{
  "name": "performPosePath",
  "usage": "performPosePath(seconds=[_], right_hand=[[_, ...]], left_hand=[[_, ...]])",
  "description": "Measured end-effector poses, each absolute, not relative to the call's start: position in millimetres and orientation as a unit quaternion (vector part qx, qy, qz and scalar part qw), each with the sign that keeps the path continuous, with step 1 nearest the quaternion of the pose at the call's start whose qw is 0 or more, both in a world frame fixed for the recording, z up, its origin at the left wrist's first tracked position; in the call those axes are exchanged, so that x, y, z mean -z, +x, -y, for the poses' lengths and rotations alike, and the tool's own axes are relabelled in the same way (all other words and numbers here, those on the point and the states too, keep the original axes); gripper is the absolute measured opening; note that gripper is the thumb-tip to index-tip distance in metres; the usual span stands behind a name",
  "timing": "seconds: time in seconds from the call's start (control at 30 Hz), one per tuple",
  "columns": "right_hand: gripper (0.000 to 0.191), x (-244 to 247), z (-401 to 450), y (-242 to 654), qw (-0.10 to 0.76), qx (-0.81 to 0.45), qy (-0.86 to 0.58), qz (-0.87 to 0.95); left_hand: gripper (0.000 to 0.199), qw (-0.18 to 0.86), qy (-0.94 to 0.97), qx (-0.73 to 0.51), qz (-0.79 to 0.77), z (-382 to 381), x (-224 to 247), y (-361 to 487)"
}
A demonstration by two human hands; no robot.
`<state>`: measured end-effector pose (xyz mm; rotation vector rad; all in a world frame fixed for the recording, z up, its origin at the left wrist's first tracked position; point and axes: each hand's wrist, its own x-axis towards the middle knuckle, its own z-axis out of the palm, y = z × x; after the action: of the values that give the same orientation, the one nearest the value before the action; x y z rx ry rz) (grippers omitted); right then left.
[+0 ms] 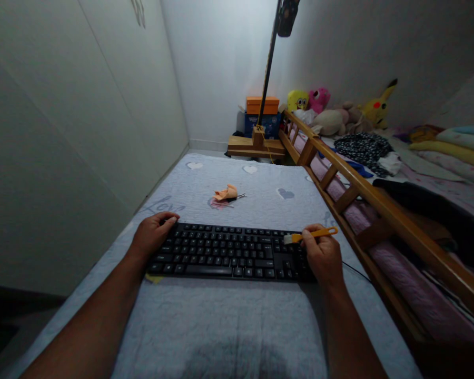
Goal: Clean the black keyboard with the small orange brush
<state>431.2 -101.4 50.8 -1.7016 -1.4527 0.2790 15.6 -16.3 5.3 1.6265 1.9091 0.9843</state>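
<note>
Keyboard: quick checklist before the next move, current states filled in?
1. Keyboard lying keys up: ok.
2. Left hand at the keyboard's left end: ok.
3. Right hand gripping the brush by its handle: ok.
4. Bristles touching the keys: cannot tell.
5. Peach cloth apart from the keyboard: ok, it lies beyond the far edge.
6. Cable unplugged: cannot tell, its end is hidden.

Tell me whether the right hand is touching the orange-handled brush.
Touching: the head view plainly shows the right hand gripping the orange-handled brush by its handle.
</note>
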Motion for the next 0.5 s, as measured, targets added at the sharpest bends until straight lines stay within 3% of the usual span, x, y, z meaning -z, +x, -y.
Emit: performPosePath(seconds=[0.13,0.37,0.5], right_hand=[[0.03,-50,100,419,0.408,-0.141,-0.641,0.634],[0.027,-49,99,443,0.36,-0.002,-0.702,0.615],[0.029,-47,100,447,0.389,0.034,-0.718,0.576]], left_hand=[[0.041,0.223,0.587,-0.358,-0.691,16,-7,17],[0.039,0.229,0.585,-0.361,-0.689,17,-8,17],[0.04,0.231,0.585,-0.36,-0.689,17,-7,17]])
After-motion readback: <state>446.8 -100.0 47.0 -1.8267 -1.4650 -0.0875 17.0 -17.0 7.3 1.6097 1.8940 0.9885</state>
